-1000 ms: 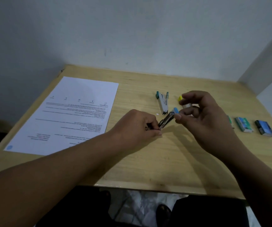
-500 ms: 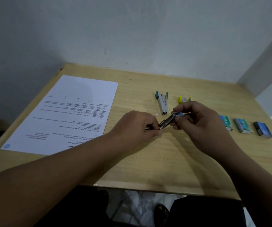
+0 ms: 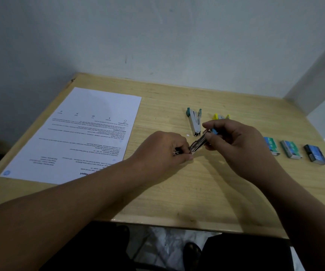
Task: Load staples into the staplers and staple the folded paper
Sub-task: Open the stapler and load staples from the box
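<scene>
A small metal stapler with a blue end is held over the middle of the table between both hands. My right hand grips its blue rear end. My left hand pinches its front tip, with a thin strip of metal showing at the fingers. A teal stapler lies just beyond them. A yellow stapler lies farther right, partly hidden by my right hand. A printed sheet of paper lies flat on the left half of the wooden table.
Three small staple boxes sit in a row at the right: two green ones and a dark blue one. Walls close the table's far side and right corner. The near table edge runs below my forearms.
My right hand dropped from above the yellow stapler onto the blue rear end of the held stapler. My left hand stayed put at the tip.
</scene>
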